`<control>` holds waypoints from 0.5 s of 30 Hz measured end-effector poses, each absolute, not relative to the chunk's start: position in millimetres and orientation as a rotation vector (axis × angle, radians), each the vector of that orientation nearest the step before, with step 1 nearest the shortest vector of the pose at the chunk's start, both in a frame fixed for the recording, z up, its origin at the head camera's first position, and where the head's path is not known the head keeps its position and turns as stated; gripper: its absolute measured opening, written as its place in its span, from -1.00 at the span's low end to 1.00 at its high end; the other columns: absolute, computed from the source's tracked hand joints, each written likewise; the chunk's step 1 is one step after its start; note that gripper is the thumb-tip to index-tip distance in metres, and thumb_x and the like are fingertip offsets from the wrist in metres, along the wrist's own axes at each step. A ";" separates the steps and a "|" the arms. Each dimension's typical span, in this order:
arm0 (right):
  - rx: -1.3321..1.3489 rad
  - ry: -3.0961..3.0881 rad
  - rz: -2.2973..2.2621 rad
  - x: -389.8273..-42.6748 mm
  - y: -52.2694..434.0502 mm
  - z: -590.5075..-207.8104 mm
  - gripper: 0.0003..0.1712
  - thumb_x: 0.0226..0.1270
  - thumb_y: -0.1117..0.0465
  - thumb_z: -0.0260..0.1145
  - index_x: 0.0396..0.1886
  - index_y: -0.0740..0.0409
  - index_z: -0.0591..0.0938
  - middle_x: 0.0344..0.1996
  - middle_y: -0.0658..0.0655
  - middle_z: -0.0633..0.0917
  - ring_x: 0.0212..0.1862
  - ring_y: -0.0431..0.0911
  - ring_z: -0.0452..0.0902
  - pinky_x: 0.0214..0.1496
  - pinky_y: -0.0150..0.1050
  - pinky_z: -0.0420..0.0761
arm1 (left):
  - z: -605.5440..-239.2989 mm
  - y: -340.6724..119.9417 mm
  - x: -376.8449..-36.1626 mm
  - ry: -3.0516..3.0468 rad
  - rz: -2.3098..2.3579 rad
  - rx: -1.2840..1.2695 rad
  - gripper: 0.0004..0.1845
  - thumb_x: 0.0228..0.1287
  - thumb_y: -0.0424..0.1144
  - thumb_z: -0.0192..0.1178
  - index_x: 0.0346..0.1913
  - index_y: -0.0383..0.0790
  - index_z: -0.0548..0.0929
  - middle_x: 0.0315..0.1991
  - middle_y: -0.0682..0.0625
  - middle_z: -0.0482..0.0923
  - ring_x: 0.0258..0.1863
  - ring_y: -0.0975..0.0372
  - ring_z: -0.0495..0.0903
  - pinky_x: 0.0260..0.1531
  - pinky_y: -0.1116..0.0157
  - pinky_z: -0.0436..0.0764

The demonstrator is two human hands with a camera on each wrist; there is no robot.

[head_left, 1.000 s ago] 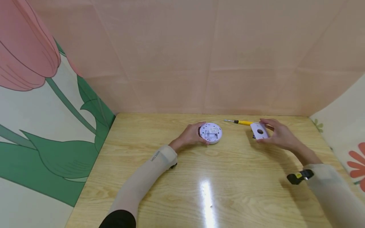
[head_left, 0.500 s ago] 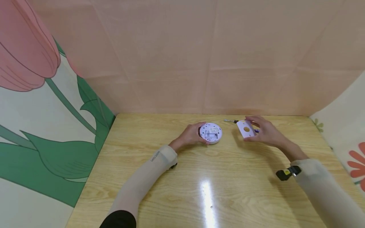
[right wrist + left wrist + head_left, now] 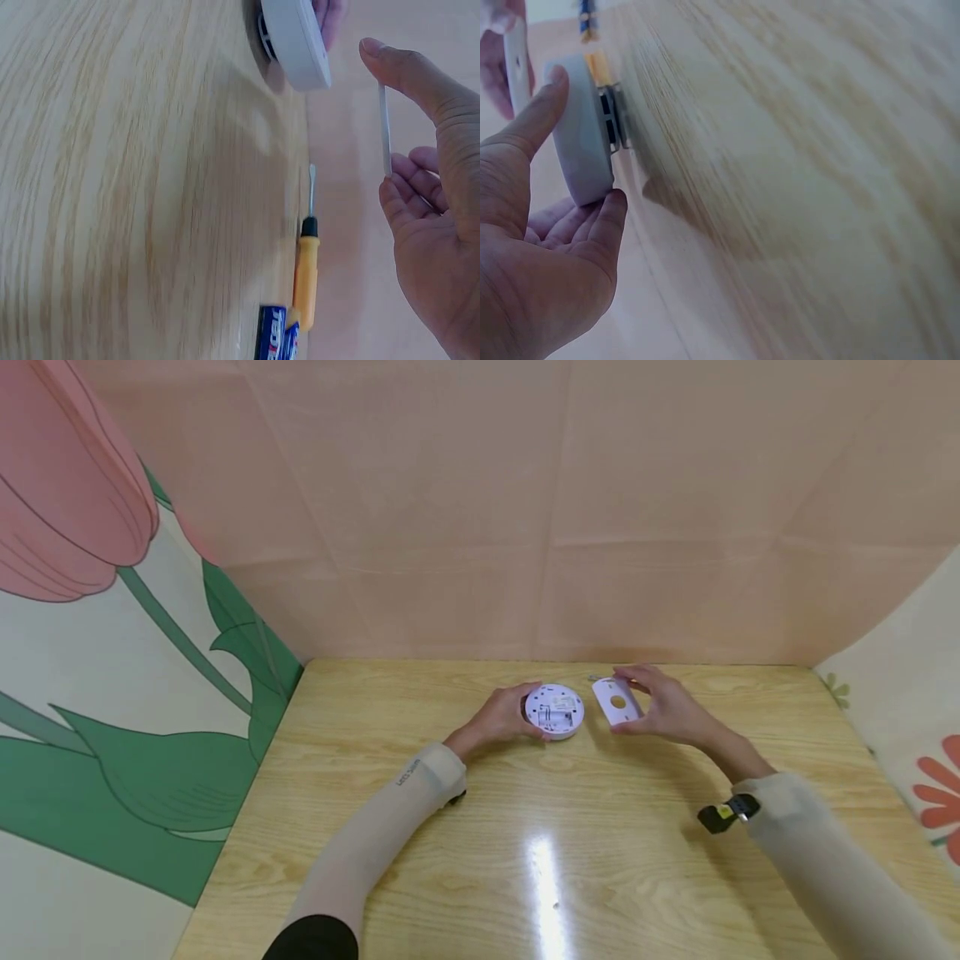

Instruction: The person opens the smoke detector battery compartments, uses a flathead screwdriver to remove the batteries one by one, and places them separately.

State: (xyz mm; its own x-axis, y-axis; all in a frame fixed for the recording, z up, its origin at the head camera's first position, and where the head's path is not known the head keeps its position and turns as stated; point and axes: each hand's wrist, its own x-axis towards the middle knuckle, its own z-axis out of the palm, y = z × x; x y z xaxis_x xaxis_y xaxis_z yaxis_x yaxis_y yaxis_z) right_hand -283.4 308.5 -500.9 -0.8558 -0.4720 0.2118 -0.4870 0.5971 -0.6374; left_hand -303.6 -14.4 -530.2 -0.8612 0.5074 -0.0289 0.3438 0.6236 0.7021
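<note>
My left hand [image 3: 501, 717] holds a round white plastic device [image 3: 554, 700] by its left edge, thumb on one side and fingers on the other. Its upturned face shows a recessed battery compartment; in the left wrist view, black parts and a metal frame project from the side toward the table. Just to the right, my right hand [image 3: 671, 706] pinches a thin white cover plate [image 3: 627, 713] with a round hole, thumb and fingers at opposite edges. The plate is tilted and stays apart from the device. In the right wrist view it appears edge-on.
A yellow-handled screwdriver [image 3: 306, 281] lies near the table's back edge, mostly hidden behind the plate and right hand in the head view. Blue batteries [image 3: 271, 334] lie beside its handle. A pink backdrop [image 3: 450, 527] rises behind the wooden table [image 3: 420, 693].
My right hand has carried the cover plate leftward, close to the round device, and now covers most of the screwdriver. The left hand and device have stayed in place.
</note>
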 end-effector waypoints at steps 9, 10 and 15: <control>0.810 -2.826 1.156 -281.4 283.5 -500.8 0.15 -0.12 0.25 0.82 0.48 0.44 0.43 0.35 0.43 0.51 0.38 0.40 0.47 0.44 0.38 0.40 | -532.8 -13.7 -304.0 2.640 1.052 0.717 0.16 -0.04 -0.04 0.74 0.61 -0.24 0.33 0.55 -0.10 0.40 0.53 0.11 0.40 0.54 0.26 0.34; 0.806 -2.834 1.164 -281.3 281.1 -501.2 0.15 -0.11 0.25 0.82 0.48 0.44 0.42 0.36 0.43 0.50 0.39 0.40 0.46 0.45 0.38 0.40 | -532.7 -13.8 -303.7 2.642 1.049 0.717 0.16 -0.04 -0.04 0.74 0.61 -0.24 0.34 0.55 -0.10 0.40 0.52 0.11 0.40 0.54 0.26 0.34; 0.795 -2.885 1.120 -281.7 270.7 -504.4 0.15 -0.05 0.17 0.81 0.52 0.39 0.41 0.38 0.40 0.49 0.42 0.36 0.43 0.48 0.38 0.37 | -531.0 -14.0 -303.0 2.636 1.049 0.715 0.15 -0.02 -0.05 0.73 0.62 -0.23 0.33 0.55 -0.10 0.41 0.51 0.11 0.43 0.52 0.26 0.36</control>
